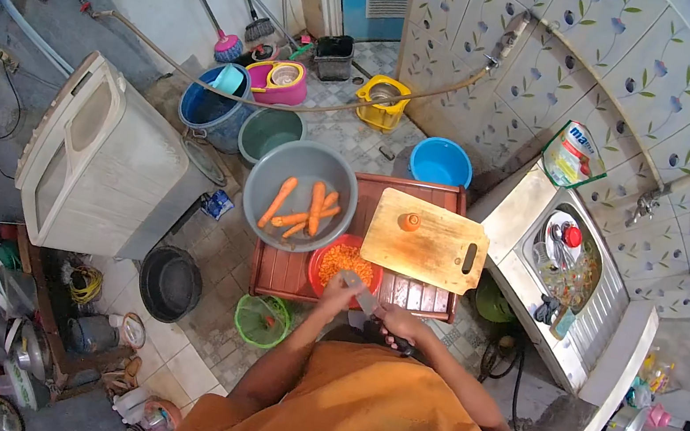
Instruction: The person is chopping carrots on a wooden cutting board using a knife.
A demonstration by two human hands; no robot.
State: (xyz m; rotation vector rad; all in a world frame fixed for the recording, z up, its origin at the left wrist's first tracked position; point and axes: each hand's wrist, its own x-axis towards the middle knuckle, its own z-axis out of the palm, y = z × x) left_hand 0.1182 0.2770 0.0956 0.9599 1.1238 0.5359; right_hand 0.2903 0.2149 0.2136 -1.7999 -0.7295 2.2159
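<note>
My right hand [400,326] grips the dark handle of a kitchen knife [367,300], its blade angled up to the left. At the blade's front part, the fingers of my left hand [339,291] close around the metal. Both hands are just in front of my body, the left one over the near rim of a red bowl [312,271] filled with diced carrot [343,262]. On a wooden cutting board [427,248] stands one short carrot piece [411,222]. Several whole carrots [315,208] lie in a large grey basin [253,222].
The bowl, basin and board rest on a low reddish-brown wooden table [282,280]. A green mesh basket [261,330] and a black basin [170,283] are on the floor at left. At right is a metal sink [597,320] with dishes. A blue basin [441,160] sits behind the table.
</note>
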